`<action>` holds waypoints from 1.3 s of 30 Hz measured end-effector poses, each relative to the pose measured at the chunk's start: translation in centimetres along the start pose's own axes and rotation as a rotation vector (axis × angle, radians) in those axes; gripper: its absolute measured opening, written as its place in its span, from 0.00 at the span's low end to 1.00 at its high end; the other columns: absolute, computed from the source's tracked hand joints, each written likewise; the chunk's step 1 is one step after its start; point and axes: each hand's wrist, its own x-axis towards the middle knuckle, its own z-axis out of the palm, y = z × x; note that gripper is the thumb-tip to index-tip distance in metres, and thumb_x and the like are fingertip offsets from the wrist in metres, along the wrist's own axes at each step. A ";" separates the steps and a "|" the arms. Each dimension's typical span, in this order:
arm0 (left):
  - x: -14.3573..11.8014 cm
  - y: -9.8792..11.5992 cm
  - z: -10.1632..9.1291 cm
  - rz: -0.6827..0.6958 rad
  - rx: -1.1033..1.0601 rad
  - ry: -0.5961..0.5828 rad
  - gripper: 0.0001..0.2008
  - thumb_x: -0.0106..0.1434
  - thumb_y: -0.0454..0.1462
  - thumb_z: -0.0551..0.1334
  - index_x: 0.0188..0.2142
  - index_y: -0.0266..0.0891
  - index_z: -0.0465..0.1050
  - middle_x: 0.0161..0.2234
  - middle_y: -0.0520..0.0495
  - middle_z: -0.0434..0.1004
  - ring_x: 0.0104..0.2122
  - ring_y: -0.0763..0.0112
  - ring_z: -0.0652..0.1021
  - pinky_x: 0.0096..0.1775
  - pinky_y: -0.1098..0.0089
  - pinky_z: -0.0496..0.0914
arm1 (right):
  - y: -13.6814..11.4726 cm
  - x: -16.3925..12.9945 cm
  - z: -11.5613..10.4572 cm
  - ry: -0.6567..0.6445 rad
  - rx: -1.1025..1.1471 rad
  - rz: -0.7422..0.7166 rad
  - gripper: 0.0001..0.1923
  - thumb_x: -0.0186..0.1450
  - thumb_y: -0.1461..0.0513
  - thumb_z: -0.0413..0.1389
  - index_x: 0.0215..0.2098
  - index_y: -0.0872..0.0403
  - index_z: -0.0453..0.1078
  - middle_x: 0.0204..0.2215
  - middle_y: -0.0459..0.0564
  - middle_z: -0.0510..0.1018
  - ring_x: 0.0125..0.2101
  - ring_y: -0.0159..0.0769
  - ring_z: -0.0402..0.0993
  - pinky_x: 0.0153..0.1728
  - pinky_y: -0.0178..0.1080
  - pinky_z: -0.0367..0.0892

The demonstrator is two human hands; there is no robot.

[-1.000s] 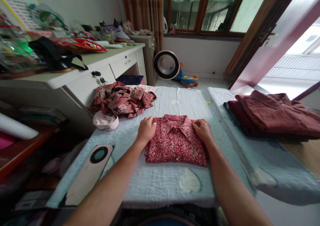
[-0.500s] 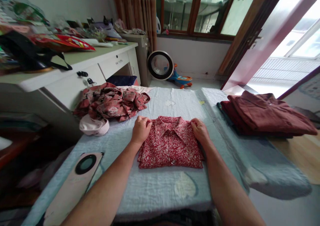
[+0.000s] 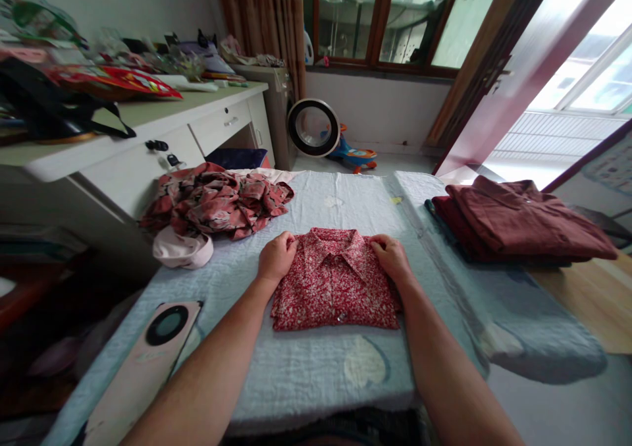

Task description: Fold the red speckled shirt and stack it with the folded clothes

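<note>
Red floral shirt [image 3: 336, 288] folded, left hand [image 3: 276, 258], right hand [image 3: 392, 258] gripping shoulders

No legible text, label, brand, number or sign found in this view. The red packaging [image 3: 116, 82] on the desk [image 3: 162, 120] carries printed colour patches, but no characters resolve. The printed sheet [image 3: 34, 14] at the upper left edge shows coloured graphics only, too blurred to read. The phone [image 3: 148, 360] lying back-up on the bed cover [image 3: 306, 373] bears a faint mark below its camera ring, too small to make out. The folded red floral shirt [image 3: 336, 281] shows pattern only, with no tag or lettering exposed.
</note>
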 end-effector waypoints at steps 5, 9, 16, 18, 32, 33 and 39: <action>0.1 -0.3 0.2 0.002 -0.034 0.022 0.09 0.68 0.41 0.56 0.35 0.42 0.73 0.34 0.48 0.81 0.34 0.65 0.79 0.35 0.70 0.64 | 0.2 0.0 -0.4 -0.039 0.026 -0.033 0.13 0.59 0.53 0.52 0.30 0.53 0.73 0.26 0.47 0.77 0.28 0.35 0.70 0.33 0.36 0.63; 0.2 -0.3 0.1 0.003 -0.042 0.026 0.09 0.68 0.41 0.56 0.35 0.42 0.72 0.33 0.48 0.81 0.34 0.65 0.79 0.35 0.70 0.64 | 0.1 0.1 -0.3 -0.009 -0.036 -0.033 0.10 0.59 0.55 0.52 0.29 0.52 0.71 0.26 0.46 0.77 0.29 0.35 0.69 0.34 0.36 0.62; 0.3 -0.3 0.4 -0.002 0.031 0.049 0.08 0.68 0.40 0.56 0.38 0.42 0.72 0.35 0.47 0.81 0.35 0.64 0.79 0.35 0.70 0.65 | 0.1 0.0 0.4 0.098 -0.154 -0.056 0.07 0.61 0.57 0.51 0.30 0.51 0.66 0.27 0.48 0.75 0.31 0.37 0.70 0.36 0.37 0.62; 0.3 -0.4 0.6 0.014 0.056 0.042 0.07 0.67 0.39 0.56 0.39 0.42 0.72 0.35 0.47 0.80 0.35 0.64 0.79 0.36 0.69 0.65 | 0.3 0.0 0.6 0.091 -0.206 -0.063 0.06 0.61 0.57 0.52 0.30 0.50 0.65 0.28 0.48 0.75 0.31 0.38 0.70 0.36 0.37 0.61; -2.3 3.1 -1.4 0.245 0.188 0.039 0.08 0.67 0.35 0.54 0.37 0.39 0.71 0.40 0.41 0.76 0.41 0.59 0.76 0.46 0.63 0.69 | -1.7 -0.9 -0.3 0.152 -0.205 -0.171 0.09 0.62 0.64 0.48 0.33 0.52 0.70 0.32 0.51 0.75 0.35 0.38 0.70 0.40 0.37 0.63; -2.4 3.3 -1.0 0.248 0.187 -0.006 0.08 0.67 0.34 0.53 0.39 0.39 0.72 0.42 0.41 0.76 0.43 0.59 0.76 0.47 0.63 0.68 | -2.0 -1.2 0.0 0.092 -0.227 -0.192 0.09 0.63 0.65 0.48 0.34 0.53 0.71 0.33 0.51 0.76 0.36 0.38 0.70 0.41 0.37 0.63; -2.8 3.1 0.8 0.239 0.136 -0.069 0.13 0.68 0.32 0.52 0.49 0.35 0.69 0.49 0.37 0.76 0.54 0.59 0.73 0.56 0.62 0.66 | -2.1 -2.1 1.7 -0.070 -0.446 -0.168 0.14 0.67 0.66 0.47 0.43 0.54 0.74 0.42 0.56 0.77 0.43 0.41 0.70 0.48 0.39 0.59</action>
